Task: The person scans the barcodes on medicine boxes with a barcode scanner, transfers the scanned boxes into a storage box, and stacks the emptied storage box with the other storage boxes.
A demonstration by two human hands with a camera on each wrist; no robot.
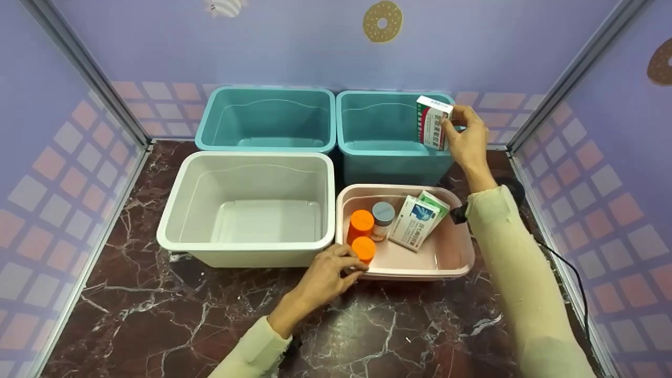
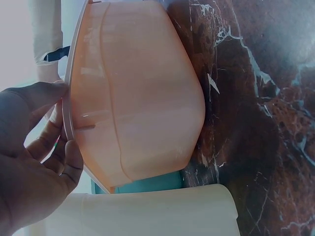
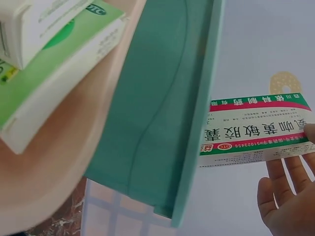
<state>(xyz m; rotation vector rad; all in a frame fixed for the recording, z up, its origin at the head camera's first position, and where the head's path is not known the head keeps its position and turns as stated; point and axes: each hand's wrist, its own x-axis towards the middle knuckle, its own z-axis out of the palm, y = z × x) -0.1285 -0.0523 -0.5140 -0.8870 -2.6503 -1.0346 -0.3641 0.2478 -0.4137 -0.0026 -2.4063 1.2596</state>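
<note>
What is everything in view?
Rear bins: 2, teal, back row
Large bin: 1, white, front left
Small bin: 1, pink, front right
Orange-capped bottles: 2, orange, small bin
Medicine bottle: 1, grey cap, small bin
Medicine boxes: 2, white-blue and white-green, small bin
Held medicine box: 1, white, green, red, by right rear bin
Tabletop: 1, dark red marbled, underneath
Walls: 3, purple, printed, surrounding
Cable: 1, black, far right
Left hand: 1, holding small bin's rim
Right hand: 1, gripping held box
Sleeves: 2, pale yellow, forearms
</note>
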